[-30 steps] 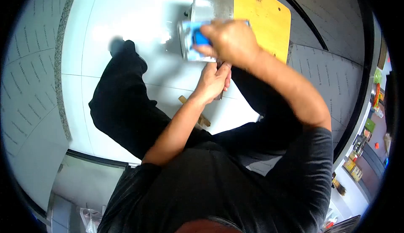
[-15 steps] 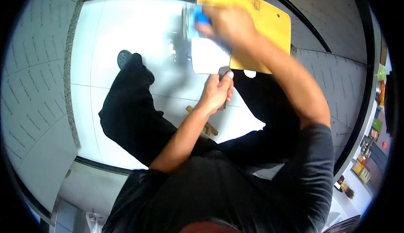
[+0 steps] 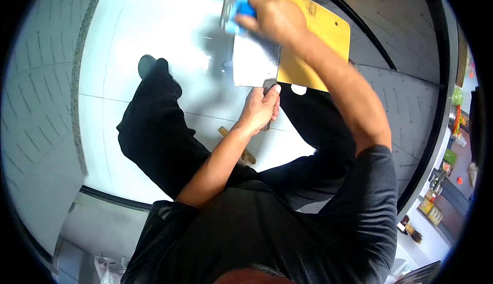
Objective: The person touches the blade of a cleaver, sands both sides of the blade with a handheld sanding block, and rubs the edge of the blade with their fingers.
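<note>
My left hand (image 3: 259, 109) is wrapped round the dark handle of a cleaver (image 3: 255, 64), its broad silvery blade pointing away from me. Behind the blade's right side lies a yellow board (image 3: 318, 37) with rounded corners and small holes. My right hand (image 3: 281, 21) grips a blue tool (image 3: 241, 14) at the far end of the blade. That tool has a pale, clear-looking edge, and motion smears it, so its exact kind is unclear. Whether it touches the blade is hard to tell.
Below is a white tiled floor (image 3: 154, 32) with a stone border. A wooden piece (image 3: 248, 156) lies on it, partly behind my left forearm. My dark-trousered legs (image 3: 149, 125) spread on both sides. At the right, a shelf holds jars and a brush (image 3: 412, 232).
The blue tool and my right hand have shifted slightly up the frame. The whole view has drifted a little left. Both hands keep their hold.
</note>
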Available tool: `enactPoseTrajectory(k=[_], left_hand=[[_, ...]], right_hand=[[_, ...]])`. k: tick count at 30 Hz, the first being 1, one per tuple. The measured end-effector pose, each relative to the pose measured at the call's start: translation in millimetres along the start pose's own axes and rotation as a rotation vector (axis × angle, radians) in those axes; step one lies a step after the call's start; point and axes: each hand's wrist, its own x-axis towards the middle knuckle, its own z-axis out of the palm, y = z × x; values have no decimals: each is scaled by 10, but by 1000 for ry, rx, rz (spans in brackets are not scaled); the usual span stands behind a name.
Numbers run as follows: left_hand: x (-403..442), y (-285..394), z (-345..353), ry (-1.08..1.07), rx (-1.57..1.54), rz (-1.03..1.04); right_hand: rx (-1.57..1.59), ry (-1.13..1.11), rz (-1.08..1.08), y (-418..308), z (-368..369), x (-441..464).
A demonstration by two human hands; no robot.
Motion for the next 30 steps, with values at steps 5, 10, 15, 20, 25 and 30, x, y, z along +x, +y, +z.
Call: enactPoseTrajectory(k=[5,10,15,20,25,30], left_hand=[[-2,37,64,49,-38,-44],[1,18,22,2,22,3],[2,-25,28,15,-12,1],[1,26,-11,11,77,-15],[60,-64,-8,9,23,-15],[35,-85,4,9,46,-25]], right_hand=[[2,61,-262,-177,122,-624],[-65,168,-51,135,41,229],[-35,50,-248,-231,118,-675],[-43,100,-39,178,123,234],[5,93,-204,-190,122,-514],[-9,38,-17,-77,88,-167]])
